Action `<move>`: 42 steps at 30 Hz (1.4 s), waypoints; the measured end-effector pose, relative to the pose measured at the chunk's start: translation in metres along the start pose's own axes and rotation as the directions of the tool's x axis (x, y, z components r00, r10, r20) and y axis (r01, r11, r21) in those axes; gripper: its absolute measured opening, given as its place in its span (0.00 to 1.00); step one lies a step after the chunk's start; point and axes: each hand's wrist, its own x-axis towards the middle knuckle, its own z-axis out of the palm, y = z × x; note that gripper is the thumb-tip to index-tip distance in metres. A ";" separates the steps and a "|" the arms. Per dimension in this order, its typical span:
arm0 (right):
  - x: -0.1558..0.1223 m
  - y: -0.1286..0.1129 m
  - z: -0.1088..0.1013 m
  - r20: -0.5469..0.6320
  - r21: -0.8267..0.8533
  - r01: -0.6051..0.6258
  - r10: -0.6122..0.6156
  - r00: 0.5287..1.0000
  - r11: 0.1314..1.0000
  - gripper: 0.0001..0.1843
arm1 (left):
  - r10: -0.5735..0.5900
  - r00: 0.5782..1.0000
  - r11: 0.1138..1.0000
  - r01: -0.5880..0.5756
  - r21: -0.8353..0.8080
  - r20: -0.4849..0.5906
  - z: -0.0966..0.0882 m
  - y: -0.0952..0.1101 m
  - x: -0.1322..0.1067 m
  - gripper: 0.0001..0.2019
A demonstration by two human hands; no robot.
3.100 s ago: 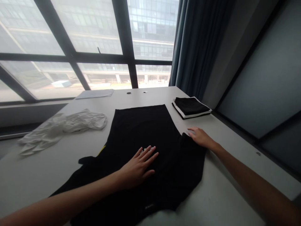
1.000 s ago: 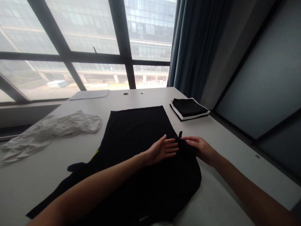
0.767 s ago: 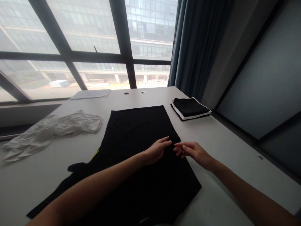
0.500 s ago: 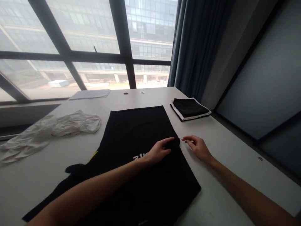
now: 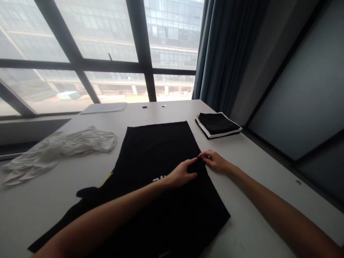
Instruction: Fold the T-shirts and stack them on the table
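Note:
A black T-shirt (image 5: 158, 147) with white lettering lies spread flat on the white table (image 5: 258, 172), a bit of yellow showing at its left side. My left hand (image 5: 182, 174) rests on the shirt beside the lettering, thumb and forefinger apart, the forefinger reaching to the shirt's right edge. At that same edge my right hand (image 5: 215, 161) has its fingertips closed in a pinch on the black fabric, close to the left forefinger's tip. My left forearm covers part of the shirt's lower half.
Crumpled pale cloth (image 5: 88, 141) lies on the table's left side. A folded stack of black and white clothes (image 5: 218, 124) sits at the back right. Flat white sheets (image 5: 103, 108) lie near the window, and a blue curtain (image 5: 217, 53) hangs behind the table.
My right hand has moved left from beside the shirt and closed its fingertips on the shirt's right edge. My left hand has stayed almost in place.

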 end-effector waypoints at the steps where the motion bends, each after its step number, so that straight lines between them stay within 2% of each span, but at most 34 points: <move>1: 0.002 0.001 0.000 0.006 -0.022 0.008 -0.008 1.000 1.000 0.14 | 0.004 1.000 0.998 -0.005 0.067 0.016 -0.002 -0.001 -0.001 0.35; 5: 0.005 -0.002 0.002 -0.004 -0.120 0.030 -0.030 1.000 0.992 0.12 | 0.023 0.996 0.930 -0.051 0.363 0.081 -0.007 0.000 -0.009 0.36; 8: 0.005 -0.003 0.003 -0.023 -0.125 0.033 -0.036 0.999 0.992 0.11 | 0.139 0.990 0.770 -0.130 0.624 0.035 -0.005 0.012 -0.017 0.30; 9: 0.005 -0.004 0.003 -0.026 -0.117 0.033 -0.037 0.999 0.993 0.11 | 0.202 0.976 0.710 -0.200 0.675 0.077 -0.003 0.017 -0.020 0.25; 11: 0.005 -0.003 0.003 -0.033 -0.102 0.028 -0.032 0.999 0.994 0.10 | 0.314 0.911 0.620 -0.411 0.668 0.269 0.003 0.025 -0.024 0.17; 13: 0.005 -0.004 0.003 -0.040 -0.094 0.019 -0.023 0.999 0.995 0.10 | 0.385 0.798 0.558 -0.602 0.572 0.464 0.011 0.029 -0.028 0.16; 14: 0.005 -0.004 0.003 -0.046 -0.093 0.015 -0.019 0.999 0.996 0.10 | 0.412 0.749 0.528 -0.661 0.533 0.520 0.015 0.030 -0.029 0.17; 16: 0.005 -0.005 0.004 -0.060 -0.098 0.013 -0.019 0.998 0.995 0.09 | 0.452 0.693 0.468 -0.720 0.512 0.562 0.022 0.029 -0.032 0.15; 18: 0.005 -0.006 0.005 -0.071 -0.110 0.015 -0.023 0.997 0.994 0.09 | 0.480 0.670 0.420 -0.743 0.522 0.566 0.028 0.026 -0.034 0.11; 23: 0.005 -0.009 0.005 -0.077 -0.119 0.034 -0.043 0.996 0.992 0.09 | 0.522 0.638 0.378 -0.768 0.517 0.567 0.028 0.021 -0.032 0.08; 26: 0.005 -0.010 0.005 -0.078 -0.127 0.035 -0.046 0.996 0.991 0.08 | 0.528 0.620 0.405 -0.784 0.470 0.580 0.023 0.021 -0.029 0.07; 30: 0.005 -0.009 0.005 -0.082 -0.131 0.031 -0.042 0.996 0.991 0.08 | 0.503 0.631 0.457 -0.775 0.437 0.591 0.019 0.023 -0.028 0.05; 34: 0.005 -0.009 0.006 -0.088 -0.136 0.036 -0.048 0.995 0.990 0.07 | 0.528 0.654 0.511 -0.754 0.412 0.542 0.021 0.024 -0.030 0.17; 38: 0.006 -0.010 0.006 -0.086 -0.136 0.042 -0.054 0.995 0.990 0.07 | 0.448 0.694 0.566 -0.708 0.422 0.564 0.026 0.016 -0.033 0.33; 42: 0.006 -0.013 0.008 -0.121 -0.174 -0.004 -0.017 0.993 0.985 0.05 | 0.400 0.691 0.587 -0.697 0.411 0.601 0.028 0.007 -0.035 0.37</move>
